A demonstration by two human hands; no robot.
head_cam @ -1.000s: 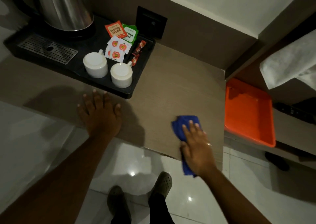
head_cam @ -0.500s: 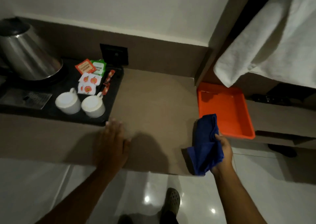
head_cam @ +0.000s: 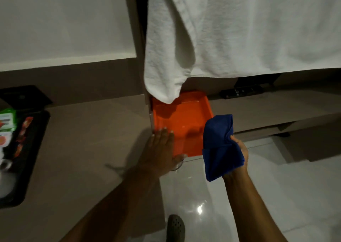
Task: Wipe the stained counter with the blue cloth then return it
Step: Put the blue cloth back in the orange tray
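At the far left a black tray (head_cam: 31, 160) sits on the bench (head_cam: 88, 140), carrying blurred sachets (head_cam: 7, 120) (their print is unreadable). Further right, the left hand (head_cam: 160, 149) lies flat at the bench's right end, its grip wide with fingers stretched out and holding nothing, fingertips reaching over the near left corner of the orange tray (head_cam: 184, 112). A white towel (head_cam: 230, 29) hangs above, its lower corner dangling over the tray's back edge. To the right, the right hand (head_cam: 239, 153) has its grip closed around the bunched blue cloth (head_cam: 219, 145), held up at the tray's near right corner, above the glossy floor (head_cam: 276, 177).
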